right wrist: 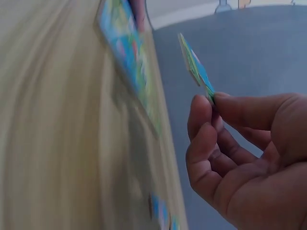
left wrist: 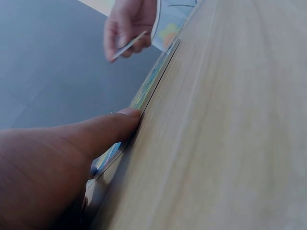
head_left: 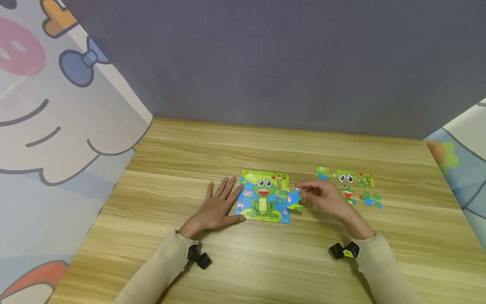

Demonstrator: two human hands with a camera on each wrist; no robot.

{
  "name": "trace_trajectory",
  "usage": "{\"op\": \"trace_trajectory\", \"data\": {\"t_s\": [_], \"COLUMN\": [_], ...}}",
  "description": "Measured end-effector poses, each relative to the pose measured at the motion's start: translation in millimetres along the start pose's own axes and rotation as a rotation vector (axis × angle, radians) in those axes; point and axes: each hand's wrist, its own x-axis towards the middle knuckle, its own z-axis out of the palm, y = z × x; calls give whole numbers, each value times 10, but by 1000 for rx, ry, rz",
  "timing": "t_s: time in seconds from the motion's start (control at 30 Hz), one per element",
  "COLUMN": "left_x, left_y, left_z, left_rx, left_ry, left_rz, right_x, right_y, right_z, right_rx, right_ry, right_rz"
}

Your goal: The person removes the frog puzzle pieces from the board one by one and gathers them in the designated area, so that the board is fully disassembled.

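A square frog picture board (head_left: 262, 207), green and blue, lies flat on the table. My left hand (head_left: 214, 211) is spread flat at its left side, and its thumb and index finger touch the board's left edge. In the left wrist view the thumb (left wrist: 108, 132) rests along that edge. Between thumb and forefinger my right hand (head_left: 326, 198) pinches a blue-and-green jigsaw piece (head_left: 294, 201), held beside the board's right edge. The right wrist view shows this piece (right wrist: 199, 67) tilted and raised off the table, its lower tip between the fingertips.
Several loose jigsaw pieces lie to the right, among them one with frog eyes (head_left: 345, 178) and a blue-green one (head_left: 373, 200). My right hand partly covers that group. The wooden table (head_left: 247, 261) meets a grey panel (head_left: 265, 63) at the back, and cartoon-printed walls stand at both sides.
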Motion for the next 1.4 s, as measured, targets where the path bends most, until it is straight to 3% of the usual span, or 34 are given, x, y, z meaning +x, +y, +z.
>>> {"op": "trace_trajectory", "data": {"t_s": [0.27,0.6,0.9,1.27,1.4], "left_x": [-15,-21,-14,3,1], "left_y": [-4,-3,-13,-1,-6], "left_z": [-3,-14,-3,-7,0], "left_rx": [-8,-10,-6,-4,-7], "left_ry": [-3,-3,-7,-16,-18], "left_rz": [-6,-5,-6,-12,-15], "right_x": [-302,-498,-545,-537,-472], "right_y": [217,352,360,328,209], "right_z": [-201,-324,-312,-338,-367], "right_rx": [-45,-240,-311,-375,-374], "right_ry": [-24,27,62,83,90], "right_rz": [30,-42,-105,-67,-48]}}
